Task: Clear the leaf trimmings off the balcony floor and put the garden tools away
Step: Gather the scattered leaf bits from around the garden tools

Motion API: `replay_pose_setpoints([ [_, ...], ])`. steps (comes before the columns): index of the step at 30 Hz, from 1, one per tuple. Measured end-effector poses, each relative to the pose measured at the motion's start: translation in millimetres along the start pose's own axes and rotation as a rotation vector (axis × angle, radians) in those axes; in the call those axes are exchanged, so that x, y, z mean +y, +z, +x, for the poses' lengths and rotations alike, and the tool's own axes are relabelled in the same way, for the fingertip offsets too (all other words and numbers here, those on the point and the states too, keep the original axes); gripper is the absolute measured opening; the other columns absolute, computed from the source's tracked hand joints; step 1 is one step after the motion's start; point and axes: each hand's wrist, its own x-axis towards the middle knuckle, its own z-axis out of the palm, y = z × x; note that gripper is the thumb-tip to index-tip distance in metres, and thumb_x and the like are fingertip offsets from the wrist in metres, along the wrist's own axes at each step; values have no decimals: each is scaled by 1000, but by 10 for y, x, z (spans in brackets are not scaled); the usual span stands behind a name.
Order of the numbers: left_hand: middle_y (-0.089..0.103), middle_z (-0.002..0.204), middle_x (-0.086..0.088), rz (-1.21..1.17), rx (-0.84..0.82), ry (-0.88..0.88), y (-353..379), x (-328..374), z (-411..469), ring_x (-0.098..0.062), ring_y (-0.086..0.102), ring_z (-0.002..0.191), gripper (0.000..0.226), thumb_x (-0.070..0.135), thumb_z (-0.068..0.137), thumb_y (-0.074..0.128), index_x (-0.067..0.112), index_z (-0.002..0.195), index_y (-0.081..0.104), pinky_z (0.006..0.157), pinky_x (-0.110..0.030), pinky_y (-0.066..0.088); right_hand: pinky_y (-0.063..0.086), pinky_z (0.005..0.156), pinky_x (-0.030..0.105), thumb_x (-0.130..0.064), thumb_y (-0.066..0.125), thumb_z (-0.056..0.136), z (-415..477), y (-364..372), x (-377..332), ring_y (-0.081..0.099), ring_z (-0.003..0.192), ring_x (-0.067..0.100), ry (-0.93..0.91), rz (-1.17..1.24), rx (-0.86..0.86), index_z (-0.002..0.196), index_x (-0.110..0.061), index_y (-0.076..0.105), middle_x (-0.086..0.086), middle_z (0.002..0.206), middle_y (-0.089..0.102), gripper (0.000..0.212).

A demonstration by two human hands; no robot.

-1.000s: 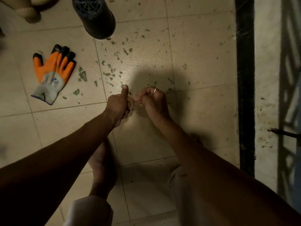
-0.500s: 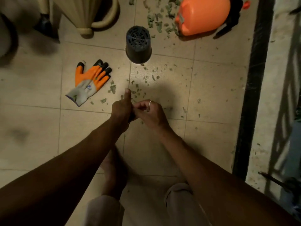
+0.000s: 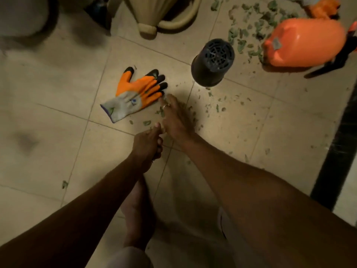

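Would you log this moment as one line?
right hand open at trimmings beside glove | left hand curled, contents unseen | sprayer on floor

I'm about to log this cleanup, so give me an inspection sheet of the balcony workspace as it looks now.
Surface: tiled floor, littered with leaf trimmings, densest by the orange sprayer.
Job's things: orange-and-grey glove lying flat; sprayer on its side.
Clutter: black plant pot, upside down.
Hands: left hand curled, contents hidden; right hand outstretched to trimmings by the glove.
Cables: nothing seen.
Surroundings: beige furniture leg at top; black strip along the right edge.
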Motion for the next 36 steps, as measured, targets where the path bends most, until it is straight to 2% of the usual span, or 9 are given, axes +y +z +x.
replay_pose_setpoints([
  [2,61,62,4,-33,15,-10,-79,-101,139,-9,45,44,35,44,104,54,14,100,71,41,-21,32,39,89,42,-55,34,101,169,103,-28,50,117,21,-100,-109,59,140,-42,41,-4,135,49,41],
  [8,65,62,9,-54,93,-43,-330,-272,307,-7,47,46,29,40,104,58,16,101,73,43,-21,36,40,80,39,-22,41,102,259,116,62,54,99,30,-310,-256,8,118,-8,59,13,112,56,28],
  [12,51,54,8,-106,177,-93,-439,-265,320,-8,44,43,47,56,101,52,14,99,73,43,-21,35,55,81,32,-6,63,89,222,74,-64,68,93,20,-101,42,-14,99,-10,73,6,100,72,15],
  [16,43,55,7,-148,184,-107,-407,-155,335,-8,38,45,62,66,103,35,15,98,69,45,-22,30,51,63,19,-11,82,79,-51,-7,-322,65,71,9,62,510,-117,87,-17,64,3,82,71,20],
  [23,69,86,-17,-228,28,-127,-382,-10,467,-29,60,77,88,79,96,20,11,87,74,70,-37,45,52,66,14,1,65,91,-365,94,-442,65,72,-7,-16,661,-242,91,-13,66,-5,83,70,14],
  [26,52,53,-5,-139,97,-113,-426,59,473,-15,44,45,73,67,104,26,10,73,59,47,-22,32,47,68,16,-1,73,84,-342,105,-434,58,69,-8,-84,551,-146,89,-7,64,-12,79,61,12],
  [29,47,50,-2,-52,137,-82,-498,50,497,-14,41,43,67,65,104,35,13,66,55,47,-24,31,48,73,22,-15,83,76,-255,197,-396,54,82,4,-151,432,92,91,-10,61,-1,96,57,27],
  [33,46,49,3,-35,215,-82,-580,-11,520,-11,40,40,65,68,101,36,18,63,51,42,-21,30,51,84,40,-25,74,86,-72,367,-202,56,104,25,-311,-85,113,118,-15,68,7,117,58,34],
  [36,42,49,6,-67,217,-113,-610,-41,505,-10,33,39,66,73,100,28,22,60,42,43,-18,26,50,79,44,-26,72,87,52,481,-122,56,101,27,-433,-413,96,114,-22,70,2,110,62,27],
])
